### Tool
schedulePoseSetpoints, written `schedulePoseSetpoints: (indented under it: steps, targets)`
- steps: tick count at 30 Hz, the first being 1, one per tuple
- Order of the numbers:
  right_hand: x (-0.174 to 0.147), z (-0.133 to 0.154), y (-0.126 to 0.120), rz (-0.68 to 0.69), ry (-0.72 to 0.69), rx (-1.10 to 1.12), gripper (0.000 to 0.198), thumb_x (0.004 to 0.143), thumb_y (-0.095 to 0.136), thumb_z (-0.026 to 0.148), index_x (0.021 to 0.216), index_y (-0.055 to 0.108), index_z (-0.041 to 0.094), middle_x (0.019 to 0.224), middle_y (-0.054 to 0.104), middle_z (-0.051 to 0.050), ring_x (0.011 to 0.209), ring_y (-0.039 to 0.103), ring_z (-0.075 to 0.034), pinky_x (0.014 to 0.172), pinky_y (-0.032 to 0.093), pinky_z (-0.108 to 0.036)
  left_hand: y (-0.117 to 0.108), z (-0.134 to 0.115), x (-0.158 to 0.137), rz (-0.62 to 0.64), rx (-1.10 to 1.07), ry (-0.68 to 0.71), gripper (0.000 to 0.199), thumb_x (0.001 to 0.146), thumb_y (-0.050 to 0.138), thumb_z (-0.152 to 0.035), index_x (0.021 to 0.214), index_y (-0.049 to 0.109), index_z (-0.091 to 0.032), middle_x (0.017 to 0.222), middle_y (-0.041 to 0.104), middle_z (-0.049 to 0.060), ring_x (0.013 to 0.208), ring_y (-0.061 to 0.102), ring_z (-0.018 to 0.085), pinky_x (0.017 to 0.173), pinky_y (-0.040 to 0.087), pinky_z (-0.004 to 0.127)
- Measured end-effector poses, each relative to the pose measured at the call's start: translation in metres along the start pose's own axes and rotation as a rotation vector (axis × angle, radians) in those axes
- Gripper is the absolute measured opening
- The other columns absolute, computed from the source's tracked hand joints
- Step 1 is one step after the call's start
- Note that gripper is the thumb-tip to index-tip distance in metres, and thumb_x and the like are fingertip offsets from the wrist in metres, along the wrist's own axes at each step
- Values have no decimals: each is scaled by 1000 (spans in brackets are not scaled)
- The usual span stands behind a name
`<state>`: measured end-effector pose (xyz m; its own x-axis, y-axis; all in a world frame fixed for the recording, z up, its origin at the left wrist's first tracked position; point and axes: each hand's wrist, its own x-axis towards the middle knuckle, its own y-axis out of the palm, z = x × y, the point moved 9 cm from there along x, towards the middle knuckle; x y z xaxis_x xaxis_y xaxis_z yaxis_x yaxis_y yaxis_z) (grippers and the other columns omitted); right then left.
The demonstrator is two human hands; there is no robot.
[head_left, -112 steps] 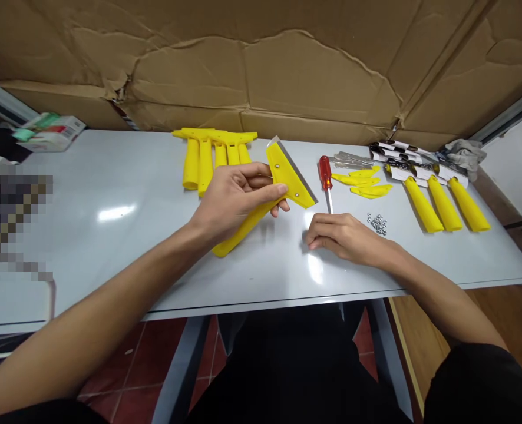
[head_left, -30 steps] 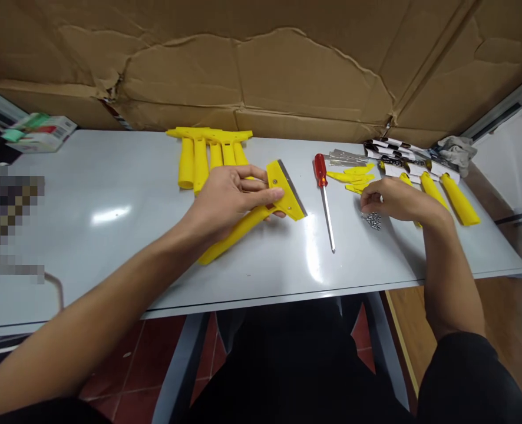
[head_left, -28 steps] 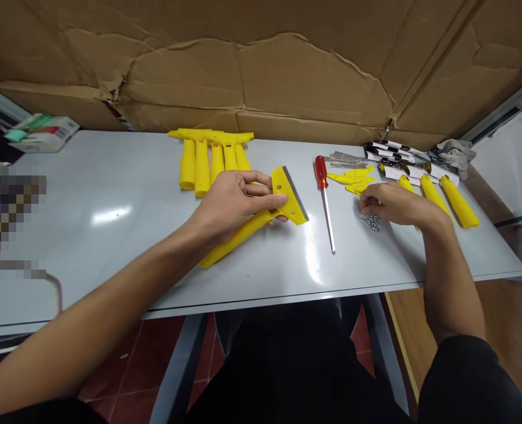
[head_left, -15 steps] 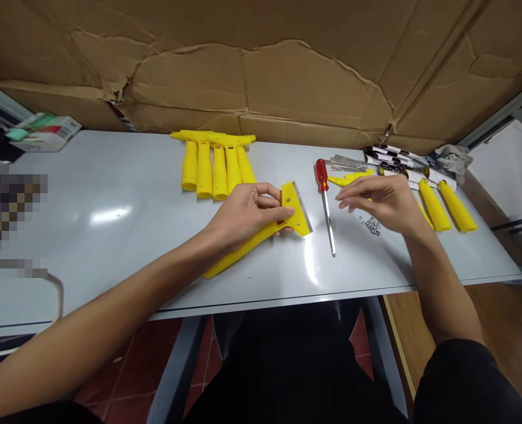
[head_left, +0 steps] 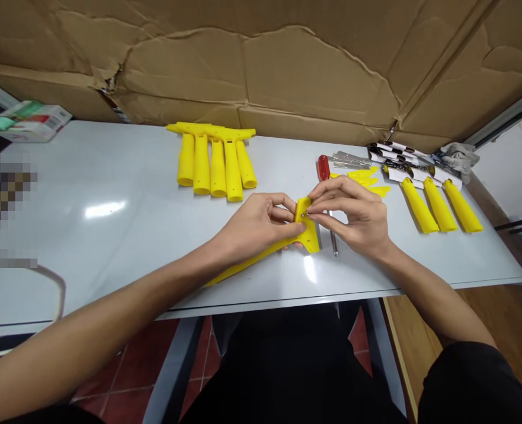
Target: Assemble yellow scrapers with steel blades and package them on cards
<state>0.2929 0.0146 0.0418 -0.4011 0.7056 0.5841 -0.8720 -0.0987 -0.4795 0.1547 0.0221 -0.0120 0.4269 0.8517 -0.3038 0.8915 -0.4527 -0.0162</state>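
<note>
While the left hand (head_left: 256,227) grips the scraper (head_left: 310,238) over the table's (head_left: 124,171) near side, the right hand (head_left: 360,218) pinches at its head, on what I cannot tell. It looks light and stiff; hold the handle (head_left: 252,263), not the blade (head_left: 319,235).

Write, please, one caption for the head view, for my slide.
Left hand holds a scraper; right hand, at the scraper's head, partly hides a screwdriver.

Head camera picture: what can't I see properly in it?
In the head view:
Red-handled metal screwdriver: part of the shaft is behind the right hand.
T-shaped yellow plastic scraper: partly covered by the left hand.
Right hand's fingers: anything pinched is too small.
White box: print too small.
</note>
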Motion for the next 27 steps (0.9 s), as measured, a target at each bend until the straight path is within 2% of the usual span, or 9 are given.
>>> schedulePoseSetpoints:
  steps: [5, 8, 11, 16, 20, 23, 27]
  targets:
    - [-2, -2, 5, -15, -15, -34, 9, 88, 79, 29, 96, 83, 29, 124, 56, -6, 100, 62, -13, 91, 58, -36, 0, 2, 2, 17, -9, 13, 31, 70, 89, -25, 81, 61, -19, 72, 77, 0, 64, 73, 14, 63, 60, 23]
    - [-2, -9, 3, -30, 65, -27, 7, 85, 82, 30, 91, 83, 29, 124, 53, -6, 101, 58, -13, 96, 56, -36, 0, 2, 3, 26, 42, 44, 22, 77, 82, -23, 83, 61, -19, 72, 77, 0, 65, 73, 14, 63, 59, 21]
    - [-1, -17, 4, -20, 167, 49, 7, 81, 85, 31, 85, 83, 26, 121, 58, -5, 103, 59, -13, 103, 54, -37, -2, -2, 2, 9, 154, 149, 17, 80, 77, -24, 86, 62, -19, 75, 78, 0, 69, 75, 15, 62, 57, 21]
    - [-7, -32, 14, -3, 375, 326, 22, 74, 89, 31, 78, 72, 17, 106, 65, -5, 100, 64, -13, 79, 56, -26, -5, -12, -1, -43, 346, 338, 15, 88, 72, -31, 89, 65, -18, 81, 78, 1, 75, 75, 17, 63, 54, 23]
    - [-12, -39, 17, -59, 491, 491, 47, 66, 94, 29, 86, 53, 18, 98, 64, -1, 87, 63, -10, 66, 53, -20, -5, -21, -6, -78, 451, 458, 11, 90, 71, -28, 90, 64, -20, 88, 79, 0, 79, 75, 15, 71, 56, 24]
    - [-15, -41, 14, -68, 515, 472, 49, 65, 94, 30, 94, 57, 19, 96, 61, -1, 88, 62, -9, 64, 53, -18, -5, -25, -9, -92, 529, 523, 9, 93, 69, -25, 94, 61, -21, 94, 79, -2, 86, 76, 15, 77, 55, 25]
    - [-15, -42, 14, -74, 497, 486, 44, 67, 94, 30, 95, 62, 19, 94, 59, -1, 85, 60, -8, 61, 52, -16, 0, -21, -7, -47, 546, 532, 7, 99, 64, -27, 99, 59, -22, 96, 80, -2, 86, 76, 14, 75, 54, 24]
